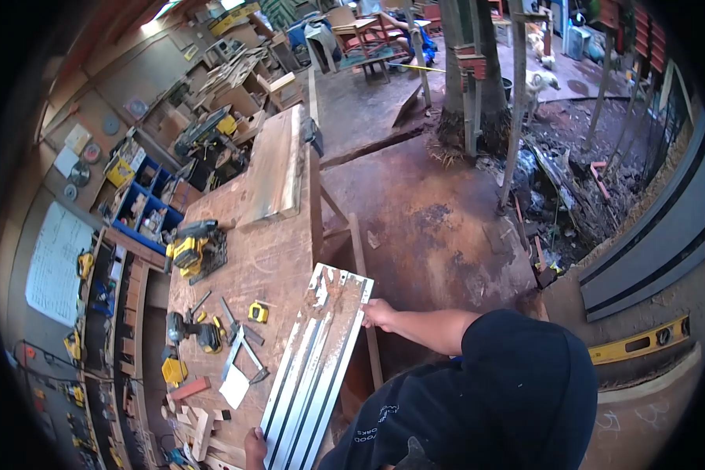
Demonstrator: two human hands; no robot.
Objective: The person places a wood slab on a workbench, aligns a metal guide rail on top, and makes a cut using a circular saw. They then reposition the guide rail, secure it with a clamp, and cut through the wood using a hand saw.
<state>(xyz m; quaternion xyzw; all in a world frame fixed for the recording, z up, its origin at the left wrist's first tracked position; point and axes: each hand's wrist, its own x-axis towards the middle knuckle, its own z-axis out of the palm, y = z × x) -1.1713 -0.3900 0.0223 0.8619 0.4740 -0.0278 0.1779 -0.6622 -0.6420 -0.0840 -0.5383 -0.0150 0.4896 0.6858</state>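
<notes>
A long, worn aluminium guide rail (317,364) with grooves and rust-coloured stains lies slanted over the right edge of the wooden workbench (270,262). My right hand (378,313) grips the rail's right edge near its far end, the arm reaching out from my black sleeve. At the rail's near end, by the bottom of the view, my left hand (254,448) holds it and is partly cut off by the frame.
On the bench lie a yellow circular saw (195,247), a drill (189,334), a yellow tape measure (258,312), a metal square (241,350) and a thick wooden slab (275,166). Blue bins (145,207) line the wall. A yellow level (642,342) lies at the right; a tree trunk (470,78) stands beyond.
</notes>
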